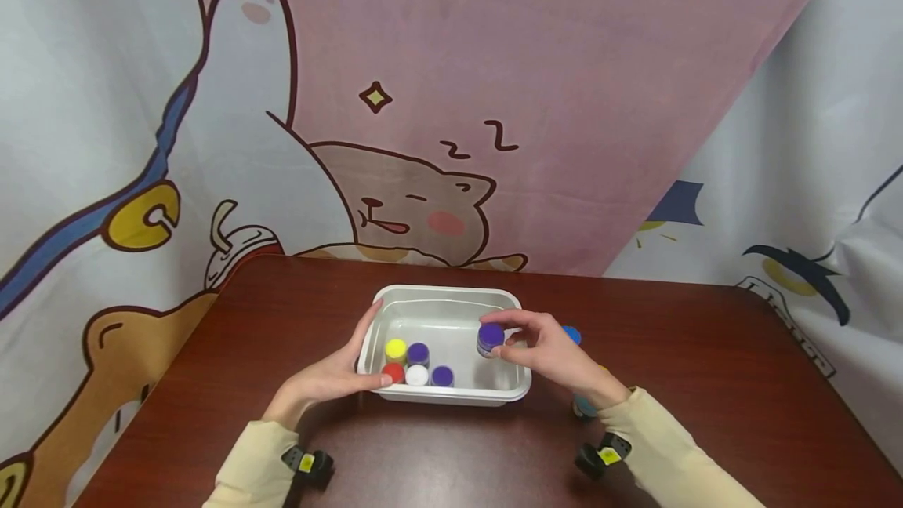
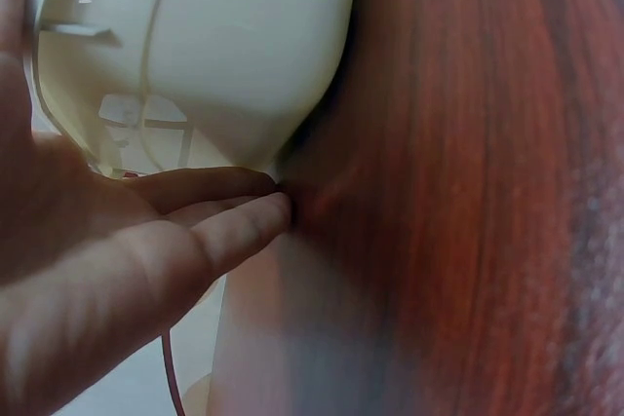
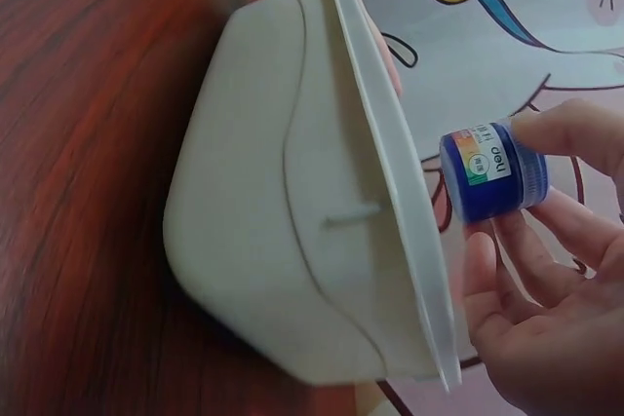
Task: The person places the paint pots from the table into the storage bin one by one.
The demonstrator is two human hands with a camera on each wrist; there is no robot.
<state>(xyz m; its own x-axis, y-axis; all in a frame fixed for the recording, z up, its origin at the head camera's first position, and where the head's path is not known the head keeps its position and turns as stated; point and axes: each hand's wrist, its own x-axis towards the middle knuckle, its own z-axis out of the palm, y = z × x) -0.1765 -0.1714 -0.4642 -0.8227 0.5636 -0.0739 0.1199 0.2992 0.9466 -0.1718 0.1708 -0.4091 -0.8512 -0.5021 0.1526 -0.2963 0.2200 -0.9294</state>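
Note:
My right hand [image 1: 557,351] pinches a small purple paint jar [image 1: 490,339] between thumb and fingers, above the right part of a white plastic basin [image 1: 443,394]. In the right wrist view the jar [image 3: 487,170] is tilted on its side, with a printed label, beside the basin's rim [image 3: 395,163]. My left hand [image 1: 328,375] holds the basin's left end, thumb over the front rim and fingers along the outer wall. Inside, at the left front, sit a yellow-lidded jar [image 1: 396,350], a red one [image 1: 393,372], a white one [image 1: 417,375] and two purple ones [image 1: 442,376].
Blue-lidded jars [image 1: 572,334] stand on the dark wooden table [image 1: 451,453] right of the basin, partly hidden by the right hand and forearm. A cartoon-printed cloth [image 1: 564,100] hangs behind the table. Each wrist carries a black camera [image 1: 603,455].

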